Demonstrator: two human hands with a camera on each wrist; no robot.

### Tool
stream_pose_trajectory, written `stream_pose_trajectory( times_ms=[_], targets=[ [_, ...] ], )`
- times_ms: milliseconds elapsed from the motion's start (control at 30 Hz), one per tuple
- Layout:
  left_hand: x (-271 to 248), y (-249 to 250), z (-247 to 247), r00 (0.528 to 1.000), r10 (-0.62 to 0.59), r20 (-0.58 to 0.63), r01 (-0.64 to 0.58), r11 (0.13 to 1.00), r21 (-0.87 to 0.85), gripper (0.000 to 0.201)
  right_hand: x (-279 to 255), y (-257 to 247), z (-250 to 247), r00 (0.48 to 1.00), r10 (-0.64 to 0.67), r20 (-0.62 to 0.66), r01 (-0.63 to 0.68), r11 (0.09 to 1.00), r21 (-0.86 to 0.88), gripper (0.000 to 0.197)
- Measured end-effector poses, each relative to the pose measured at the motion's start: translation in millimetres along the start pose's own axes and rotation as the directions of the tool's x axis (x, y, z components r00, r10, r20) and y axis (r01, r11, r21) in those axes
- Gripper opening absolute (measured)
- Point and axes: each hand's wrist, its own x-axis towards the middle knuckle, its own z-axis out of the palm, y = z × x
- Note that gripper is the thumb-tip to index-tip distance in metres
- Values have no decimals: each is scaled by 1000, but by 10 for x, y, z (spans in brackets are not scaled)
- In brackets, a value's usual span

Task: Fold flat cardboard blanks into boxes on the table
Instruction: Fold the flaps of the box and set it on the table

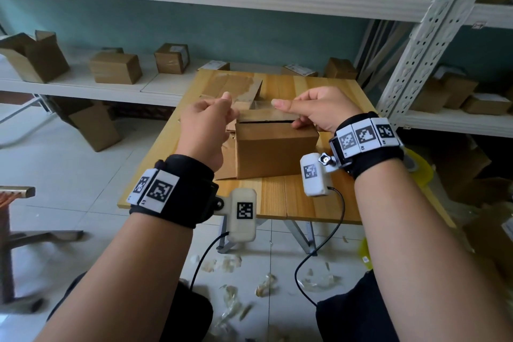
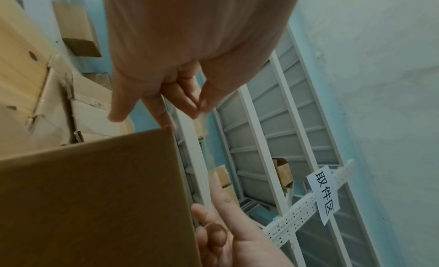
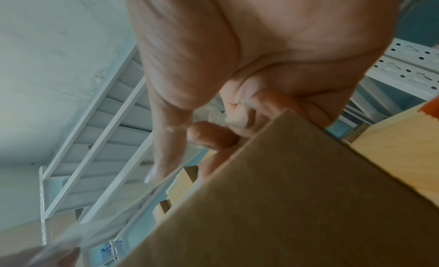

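Hidden behind the left hand [image 1: 205,125]: the left end of the clear tape [image 1: 261,107] and the box [image 1: 274,147] corner; cut off at the right wrist view's edge and blurred: the tape's far end; under the box: part of a flat blank [image 1: 227,172].

bare table [image 1: 302,197] before box [image 1: 274,147], flat blanks [image 1: 233,86] behind

teal wall [image 1: 249,33], white slotted-steel shelving [image 1: 433,44] along the back and right, wooden worktop [image 1: 311,83] on metal legs, pale tiled floor [image 1: 69,164] littered with what look like tape scraps [image 1: 263,286], soft daylight
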Motion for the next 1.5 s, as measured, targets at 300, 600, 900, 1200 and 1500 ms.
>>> stream_pose_trajectory(
  times_ms=[300, 600, 900, 1200, 1500],
  targets=[
    [14, -41, -47, 995, -102, 0, 101, 987, -122, 26, 13, 33, -23, 999, 29, 33, -33, 992, 118, 56],
    [-40, -113, -17, 998, -57, -23, 55, 996, -74, 20, -12, 215, -70, 994, 68, 83, -103, 820, 563, 39],
    [-7, -172, 96, 994, 112, -12, -112, 993, -25, 21, -212, 260, -39, 998, 67, -4, -50, 780, 624, 19],
    [-39, -137, 160, 979, 202, 37, -202, 979, -14, 20, -279, 292, -10, 996, 48, -72, 5, 796, 605, 33],
    [93, -155, 167, 975, 223, -4, -218, 953, 209, 27, -314, 277, 32, 983, -40, -178, 139, 797, 588, 33]
  ],
)
